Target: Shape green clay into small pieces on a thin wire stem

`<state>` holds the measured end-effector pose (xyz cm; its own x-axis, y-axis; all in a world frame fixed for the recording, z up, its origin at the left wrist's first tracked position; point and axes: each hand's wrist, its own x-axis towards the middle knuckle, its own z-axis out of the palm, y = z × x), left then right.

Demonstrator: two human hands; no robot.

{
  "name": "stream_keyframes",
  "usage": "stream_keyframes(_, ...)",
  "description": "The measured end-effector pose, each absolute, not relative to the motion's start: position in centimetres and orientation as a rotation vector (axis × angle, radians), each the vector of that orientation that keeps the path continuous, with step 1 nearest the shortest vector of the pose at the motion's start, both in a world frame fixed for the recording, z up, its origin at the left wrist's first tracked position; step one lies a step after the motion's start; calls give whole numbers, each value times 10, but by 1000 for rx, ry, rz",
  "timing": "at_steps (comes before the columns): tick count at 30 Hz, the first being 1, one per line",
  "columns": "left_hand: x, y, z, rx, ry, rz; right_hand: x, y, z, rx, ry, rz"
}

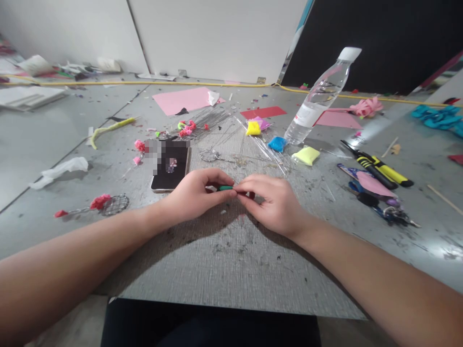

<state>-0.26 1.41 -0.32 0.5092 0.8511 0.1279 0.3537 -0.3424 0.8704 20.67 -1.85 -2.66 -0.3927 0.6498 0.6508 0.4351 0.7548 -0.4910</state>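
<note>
Both hands meet over the middle of the grey table. A small green piece (pixel 225 188), possibly soft clay, lies between the thumb and fingers of my left hand (pixel 197 195). The fingertips of my right hand (pixel 273 200) are pinched at its right end; most of the piece is covered by fingers. Just left of my left hand lies a dark-screened phone (pixel 170 168). Beyond the hands is a small twisted wire shape (pixel 213 155). A wire loop with red clay (pixel 115 205) rests to the left of my left wrist.
A tilted-looking water bottle (pixel 318 99) stands at back right, near blue (pixel 277 144), yellow (pixel 253 128) and pale yellow clay packets (pixel 306 155). Yellow-black pliers (pixel 383 168) and keys (pixel 396 215) lie right. Thin wires (pixel 206 118), pink paper (pixel 181 100) and a yellow cord (pixel 217 84) lie farther back.
</note>
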Motion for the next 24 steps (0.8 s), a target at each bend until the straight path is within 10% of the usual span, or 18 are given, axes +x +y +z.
stream_keyframes(24, -5, 15, -3, 2209, 950, 746, 207, -17, -27, -873, -2073, 318)
